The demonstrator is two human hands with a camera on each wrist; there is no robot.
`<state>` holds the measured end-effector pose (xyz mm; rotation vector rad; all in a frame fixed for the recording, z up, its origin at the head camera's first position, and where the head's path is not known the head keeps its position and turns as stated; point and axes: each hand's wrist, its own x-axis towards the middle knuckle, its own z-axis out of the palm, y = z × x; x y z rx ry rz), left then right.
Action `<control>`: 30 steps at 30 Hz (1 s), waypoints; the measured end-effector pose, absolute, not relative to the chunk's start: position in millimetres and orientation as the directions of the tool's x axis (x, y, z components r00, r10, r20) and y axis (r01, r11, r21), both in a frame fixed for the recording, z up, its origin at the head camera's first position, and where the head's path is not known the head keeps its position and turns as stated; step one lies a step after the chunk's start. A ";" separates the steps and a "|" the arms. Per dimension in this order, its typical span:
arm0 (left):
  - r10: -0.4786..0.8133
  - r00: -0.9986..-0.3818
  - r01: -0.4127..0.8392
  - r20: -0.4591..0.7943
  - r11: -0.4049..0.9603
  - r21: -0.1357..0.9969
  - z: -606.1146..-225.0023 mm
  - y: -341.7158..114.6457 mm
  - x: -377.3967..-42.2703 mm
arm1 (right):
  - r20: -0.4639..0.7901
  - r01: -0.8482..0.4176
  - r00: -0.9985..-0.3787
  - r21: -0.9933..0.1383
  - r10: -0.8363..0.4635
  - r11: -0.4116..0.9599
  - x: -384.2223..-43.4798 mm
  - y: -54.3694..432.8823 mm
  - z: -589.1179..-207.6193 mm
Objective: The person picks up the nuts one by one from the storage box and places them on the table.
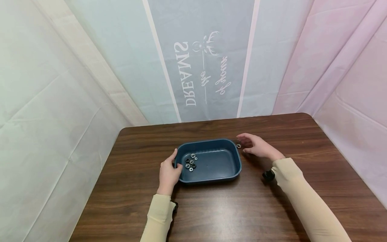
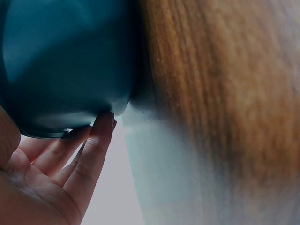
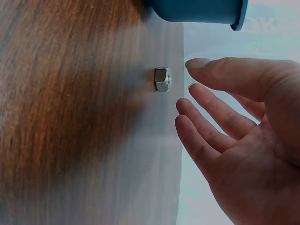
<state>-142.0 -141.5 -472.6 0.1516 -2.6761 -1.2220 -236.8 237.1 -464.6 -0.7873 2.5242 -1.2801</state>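
A dark blue rectangular tray (image 1: 216,163) sits on the wooden table. My left hand (image 1: 169,172) grips its left end, thumb over the rim and fingers against the outer wall, as the left wrist view (image 2: 65,173) also shows. Several small metal nuts (image 1: 191,162), some silver and some black, lie at the tray's left side. Just off the tray's right end, a single silver hex nut (image 3: 162,79) lies on the table. My right hand (image 1: 257,145) hovers beside that nut, thumb and fingers spread apart with nothing between them.
The brown wooden table (image 1: 211,208) has rounded far corners. Behind it hangs a pale curtain (image 1: 211,67) with printed lettering, and light cloth walls stand at both sides. A dark wrist strap (image 1: 268,175) shows below the right sleeve.
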 end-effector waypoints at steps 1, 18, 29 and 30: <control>-0.173 -0.976 -0.013 0.133 0.653 0.757 -472.6 -141.5 -141.8 | 0.054 -0.362 -0.840 -0.797 -0.540 0.483 -236.0 237.4 -463.6; -0.164 -0.978 -0.006 0.132 0.649 0.761 -472.7 -141.4 -141.8 | 0.046 -0.342 -0.843 -0.815 -0.537 0.468 -232.2 234.4 -444.9; -0.159 -0.978 0.000 0.137 0.651 0.759 -471.7 -142.0 -140.8 | 0.068 -0.375 -0.833 -0.799 -0.549 0.471 -229.1 228.1 -429.4; -0.159 -0.978 -0.001 0.135 0.648 0.762 -471.6 -142.1 -140.4 | 0.072 -0.381 -0.831 -0.796 -0.551 0.470 -228.5 227.5 -428.1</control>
